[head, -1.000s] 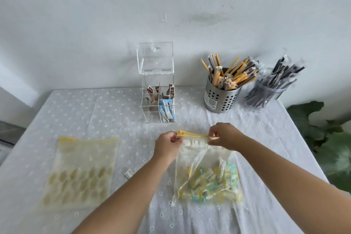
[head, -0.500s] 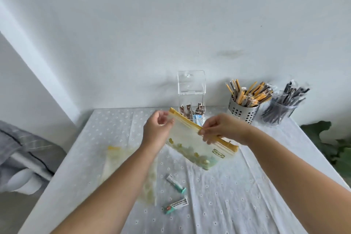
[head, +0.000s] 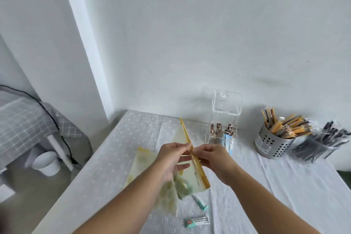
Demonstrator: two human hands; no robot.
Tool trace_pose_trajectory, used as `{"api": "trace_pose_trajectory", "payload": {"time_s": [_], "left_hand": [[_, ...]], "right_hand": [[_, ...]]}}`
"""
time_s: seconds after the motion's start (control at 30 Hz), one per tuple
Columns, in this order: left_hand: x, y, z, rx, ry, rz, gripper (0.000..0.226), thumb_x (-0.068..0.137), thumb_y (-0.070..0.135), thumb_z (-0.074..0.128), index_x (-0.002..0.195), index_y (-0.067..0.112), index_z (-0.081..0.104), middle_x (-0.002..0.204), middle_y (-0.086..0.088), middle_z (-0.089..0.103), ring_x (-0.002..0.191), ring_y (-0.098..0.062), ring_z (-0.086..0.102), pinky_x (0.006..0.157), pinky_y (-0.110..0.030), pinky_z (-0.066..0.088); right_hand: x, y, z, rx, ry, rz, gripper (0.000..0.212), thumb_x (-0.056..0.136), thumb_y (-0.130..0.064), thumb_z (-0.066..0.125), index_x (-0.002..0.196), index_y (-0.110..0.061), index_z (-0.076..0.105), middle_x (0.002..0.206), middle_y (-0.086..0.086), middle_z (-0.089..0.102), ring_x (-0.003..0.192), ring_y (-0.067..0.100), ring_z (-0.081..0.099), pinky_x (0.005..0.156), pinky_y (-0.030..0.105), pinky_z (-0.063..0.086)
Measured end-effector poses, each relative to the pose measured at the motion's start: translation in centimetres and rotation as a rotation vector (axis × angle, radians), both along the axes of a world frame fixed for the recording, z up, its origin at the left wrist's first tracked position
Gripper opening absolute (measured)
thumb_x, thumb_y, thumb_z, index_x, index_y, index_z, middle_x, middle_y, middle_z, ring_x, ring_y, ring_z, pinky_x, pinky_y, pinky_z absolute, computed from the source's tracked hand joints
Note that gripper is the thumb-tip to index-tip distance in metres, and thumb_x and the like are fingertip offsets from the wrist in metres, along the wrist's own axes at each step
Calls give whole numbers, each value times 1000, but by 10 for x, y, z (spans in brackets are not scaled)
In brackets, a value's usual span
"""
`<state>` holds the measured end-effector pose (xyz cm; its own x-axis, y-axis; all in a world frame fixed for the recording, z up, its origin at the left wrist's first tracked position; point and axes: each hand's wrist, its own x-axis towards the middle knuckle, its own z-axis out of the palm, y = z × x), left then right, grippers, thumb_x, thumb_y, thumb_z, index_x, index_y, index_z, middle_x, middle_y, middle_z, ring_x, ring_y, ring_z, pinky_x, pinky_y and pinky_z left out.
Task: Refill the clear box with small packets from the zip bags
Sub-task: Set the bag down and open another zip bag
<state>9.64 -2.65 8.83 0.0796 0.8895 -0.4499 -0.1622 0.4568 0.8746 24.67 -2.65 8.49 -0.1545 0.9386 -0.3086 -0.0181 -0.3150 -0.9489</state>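
A zip bag point(head: 191, 174) with a yellow seal strip hangs tilted above the table, packets bunched at its low end. My left hand point(head: 171, 159) pinches the strip from the left and my right hand point(head: 212, 161) pinches it from the right. Two small green-tipped packets point(head: 199, 202) point(head: 196, 221) lie on the cloth below the bag. A second zip bag point(head: 144, 159) lies flat on the table, partly hidden by my left arm. The clear box point(head: 223, 129) stands at the back with its lid up and brown and blue packets inside.
A perforated metal cup point(head: 271, 142) of yellow and brown sticks and a clear cup point(head: 315, 150) of dark sticks stand at the right rear. The table's left edge point(head: 79, 175) drops to the floor, where a white bin point(head: 46, 162) and a grey checked bed stand.
The bag was lifted off the table and tipped steeply, its strip now running near to far. Two packets dropped onto the cloth. The view swung left.
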Motion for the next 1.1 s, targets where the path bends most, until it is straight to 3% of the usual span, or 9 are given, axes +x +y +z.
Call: {"api": "trace_pose_trajectory", "payload": {"time_s": [0.13, 0.3, 0.47, 0.73, 0.93, 1.1], "left_hand": [[-5, -2, 0, 0, 25, 1, 8, 84, 16, 67, 82, 9, 65, 81, -8, 73, 71, -18, 72, 55, -25, 56], [-3, -1, 1, 23, 63, 14, 7, 85, 9, 64, 78, 8, 66, 72, -5, 71, 68, -15, 72, 53, -26, 55], [6, -3, -4, 55, 98, 17, 10, 86, 11, 61, 79, 9, 68, 85, -9, 74, 82, -16, 73, 56, -26, 56], [1, -3, -8, -6, -69, -101, 10, 82, 18, 70, 81, 8, 65, 83, -7, 70, 78, -16, 68, 63, -24, 57], [4, -13, -6, 88, 116, -315, 21, 84, 22, 67, 66, 13, 62, 72, -5, 66, 69, -15, 66, 72, -30, 59], [5, -14, -5, 177, 123, -369, 26, 92, 16, 56, 66, 14, 59, 71, -6, 63, 64, -15, 65, 69, -30, 56]], "right_hand": [[-6, 0, -6, -20, 12, -7, 11, 85, 0, 64, 80, 3, 73, 82, 23, 67, 77, 30, 60, 81, 38, 52], [-11, -3, -10, -4, -32, -53, 14, 89, -3, 58, 80, 4, 65, 67, 12, 62, 57, 17, 58, 58, 22, 52], [-9, -1, -10, 95, -145, -82, 13, 84, -7, 68, 73, -1, 63, 70, 13, 65, 65, 21, 63, 71, 34, 56], [1, -2, -3, -79, 183, -83, 8, 86, 3, 60, 84, 6, 67, 72, 14, 70, 64, 21, 68, 61, 23, 57], [1, -1, -3, -143, 242, -152, 4, 85, 3, 62, 84, 5, 65, 71, 15, 63, 59, 21, 63, 55, 23, 57], [2, -4, -3, -119, 311, -128, 7, 88, 2, 58, 82, 5, 62, 62, 14, 62, 52, 21, 63, 52, 24, 56]]}}
